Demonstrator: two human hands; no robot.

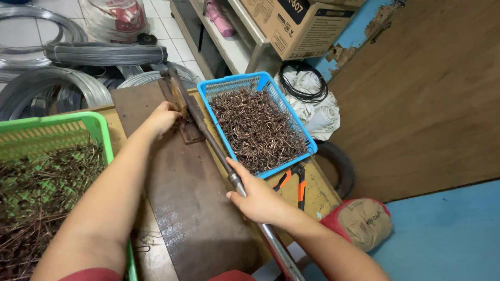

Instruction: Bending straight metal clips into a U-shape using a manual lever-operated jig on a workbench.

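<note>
A long metal lever runs from a rusty bending jig at the far end of a dark steel plate toward me. My right hand is closed around the lever's lower part. My left hand rests at the jig's left side with fingers curled; what it holds is hidden. To the right of the lever, a blue basket holds many bent coppery wire hooks. At my left, a green basket holds straight wire pieces.
Orange-handled pliers lie by the blue basket. Coils of grey wire sit on the tiled floor beyond the bench. A cardboard box stands on a shelf, with a brown wooden door at right and a sack below.
</note>
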